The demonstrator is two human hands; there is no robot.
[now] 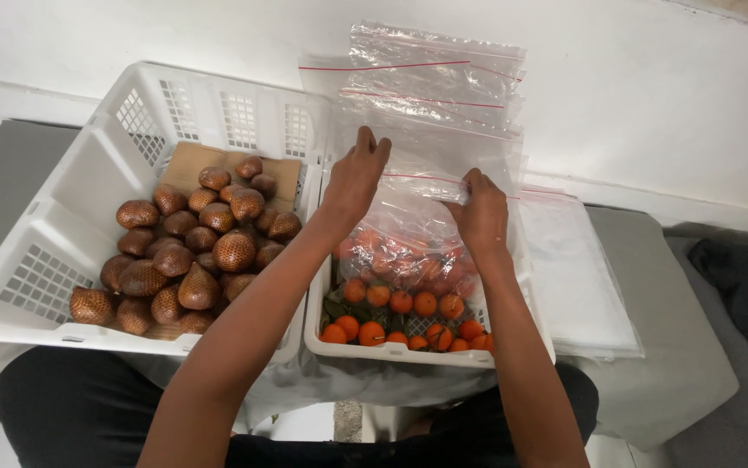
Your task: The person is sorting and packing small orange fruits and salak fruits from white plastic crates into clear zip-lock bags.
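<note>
Here, a clear plastic zip bag (430,186) with a thin red seal line, pinched at its top edge by both hands: left hand (355,178) gripping the left part, right hand (481,211) the right. Held over the far end of the right white crate (391,351), above small orange fruits (402,303). More clear bags (430,74) stacked against the wall behind. Brown scaly fruits (192,247) on cardboard in the left white crate (71,191). Fruits under the bag blurred by the plastic; right crate's far edge hidden.
</note>
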